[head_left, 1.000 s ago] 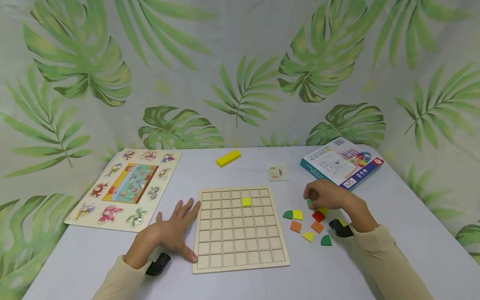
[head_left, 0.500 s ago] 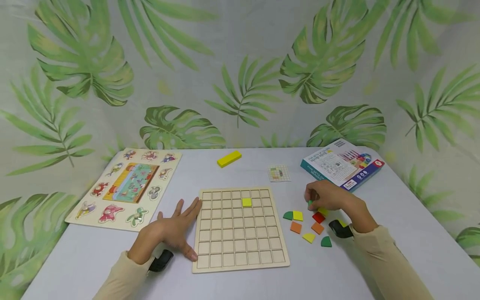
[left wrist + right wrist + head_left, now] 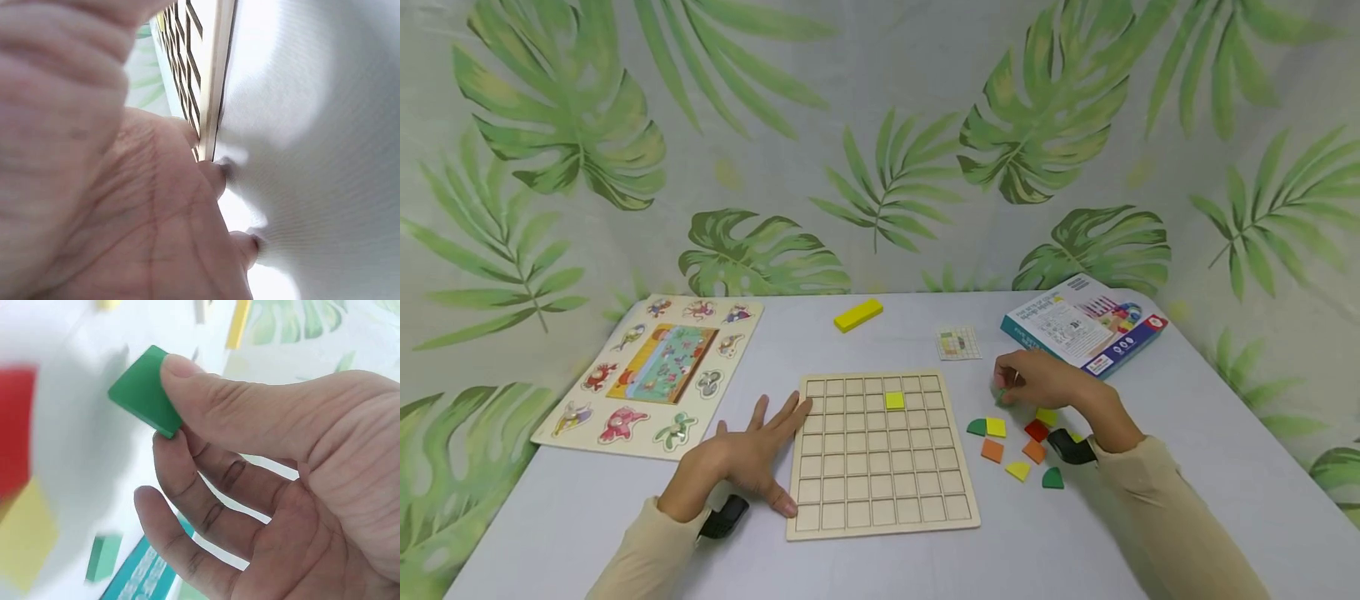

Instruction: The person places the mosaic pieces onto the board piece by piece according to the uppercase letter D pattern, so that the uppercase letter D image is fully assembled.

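My right hand (image 3: 1037, 383) pinches a green square tile (image 3: 140, 390) between thumb and fingers, right of the board's upper corner. The wooden grid board (image 3: 880, 467) lies flat in the middle. A single yellow square tile (image 3: 895, 401) sits in one of its upper cells. With fingers spread, my left hand (image 3: 745, 458) touches the board's left side, thumb at the near corner. Loose tiles lie below my right hand: a red one (image 3: 1037, 430), a yellow square (image 3: 996, 427), orange squares (image 3: 992, 451), a yellow quarter-round (image 3: 1018, 472) and green quarter-rounds (image 3: 1053, 478).
An animal peg puzzle (image 3: 572, 400) lies at the left. Behind the board are a yellow bar (image 3: 858, 316) and a small pattern card (image 3: 958, 342). A game box (image 3: 1086, 325) with a printed paper on top stands at the back right.
My right hand has moved left and slightly away from the loose tiles, carrying the green tile. The left hand stays at the board, its fingertips now slightly farther over the edge.
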Demonstrator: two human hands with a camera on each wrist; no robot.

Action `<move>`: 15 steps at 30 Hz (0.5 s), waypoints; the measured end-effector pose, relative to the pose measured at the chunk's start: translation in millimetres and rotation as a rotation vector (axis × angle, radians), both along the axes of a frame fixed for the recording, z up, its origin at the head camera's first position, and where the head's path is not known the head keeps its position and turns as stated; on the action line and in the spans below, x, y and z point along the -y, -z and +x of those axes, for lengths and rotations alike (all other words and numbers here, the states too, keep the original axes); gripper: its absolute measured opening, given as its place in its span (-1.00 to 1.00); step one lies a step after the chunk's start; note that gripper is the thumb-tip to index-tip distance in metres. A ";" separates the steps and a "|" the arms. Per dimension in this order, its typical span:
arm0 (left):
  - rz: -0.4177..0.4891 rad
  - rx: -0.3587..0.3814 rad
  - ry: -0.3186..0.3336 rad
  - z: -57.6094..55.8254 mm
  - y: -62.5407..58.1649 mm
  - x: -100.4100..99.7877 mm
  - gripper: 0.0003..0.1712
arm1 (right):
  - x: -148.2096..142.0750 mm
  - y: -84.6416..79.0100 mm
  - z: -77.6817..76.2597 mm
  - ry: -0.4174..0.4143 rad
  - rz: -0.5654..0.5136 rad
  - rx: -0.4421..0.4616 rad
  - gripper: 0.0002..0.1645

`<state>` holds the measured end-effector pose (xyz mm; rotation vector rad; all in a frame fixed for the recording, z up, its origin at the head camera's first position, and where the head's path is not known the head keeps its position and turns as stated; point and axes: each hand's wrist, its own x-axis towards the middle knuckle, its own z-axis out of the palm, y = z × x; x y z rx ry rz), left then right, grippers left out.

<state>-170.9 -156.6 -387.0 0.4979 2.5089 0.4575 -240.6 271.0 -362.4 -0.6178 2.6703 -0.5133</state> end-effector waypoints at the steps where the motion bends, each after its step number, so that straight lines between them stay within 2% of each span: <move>1: 0.002 0.002 -0.002 -0.3 0.1 0.2 0.71 | 3.5 -1.0 -0.7 -0.013 -0.008 -0.009 -0.86; 9: 0.013 0.007 -0.004 1.5 2.6 0.0 0.69 | 33.3 -7.1 -5.0 -0.137 -0.053 -0.034 -0.87; 15: 0.013 0.008 -0.009 0.5 -0.3 0.6 0.69 | 53.2 -8.5 -8.5 -0.181 -0.084 -0.029 -0.87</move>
